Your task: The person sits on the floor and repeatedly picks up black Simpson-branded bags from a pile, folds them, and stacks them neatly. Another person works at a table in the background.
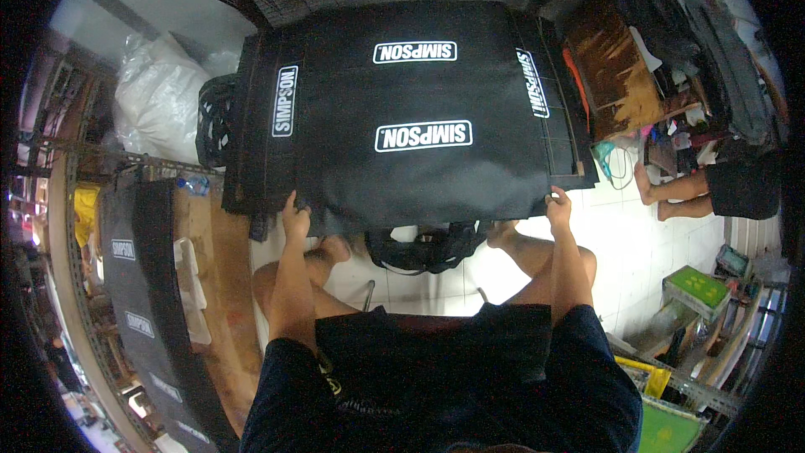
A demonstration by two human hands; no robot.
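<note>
A large black sheet (419,96), of fabric or vinyl, lies in front of me over a stack of similar black pieces. White printed labels in rounded frames mark its surface. Its near edge sags slightly between my two hands. My left hand (295,220) pinches the near left corner, thumb and fingers closed on the edge. At the near right corner, my right hand (558,208) is closed on the same sheet's edge. Layers of the black stack (243,151) stick out beyond the sheet on the left and right. What supports the stack is hidden.
A black bag or basket (423,252) sits on the white tiled floor between my feet. At left are a wooden bench (222,268), a long black labelled piece (138,285) and a white plastic sack (159,96). Another person's legs (683,197) and a green box (696,289) are at right.
</note>
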